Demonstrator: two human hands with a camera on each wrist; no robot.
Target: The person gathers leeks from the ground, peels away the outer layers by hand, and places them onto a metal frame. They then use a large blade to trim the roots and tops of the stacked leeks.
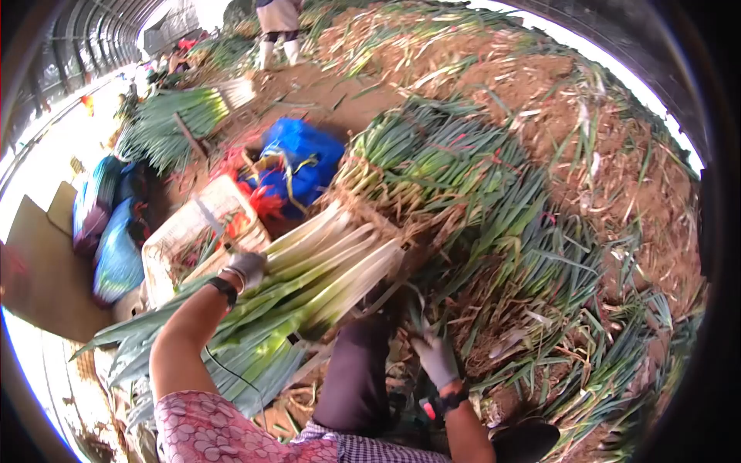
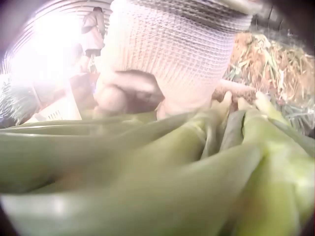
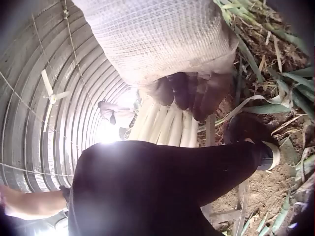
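Note:
Long leeks point(image 1: 328, 266) with white stalks and green leaves lie fanned out in front of the person. The gloved left hand point(image 1: 248, 268) is at their far left edge, beside the crate; in the left wrist view its curled fingers point(image 2: 125, 93) grip at the leeks point(image 2: 147, 162), partly hidden. To the right of the stalks, beyond the dark-clad knee, is the gloved right hand point(image 1: 437, 359), low over the leafy ground. Its fingers point(image 3: 189, 93) hang loosely bent in the right wrist view, with nothing clearly held; white stalks point(image 3: 165, 123) show behind them.
A white crate point(image 1: 158, 255), a blue bag point(image 1: 305, 154) and red ties stand ahead on the left. Heaped leeks point(image 1: 463, 170) cover the ground to the right. Another person point(image 1: 279, 23) stands at the back. Cardboard point(image 1: 46, 278) is at far left.

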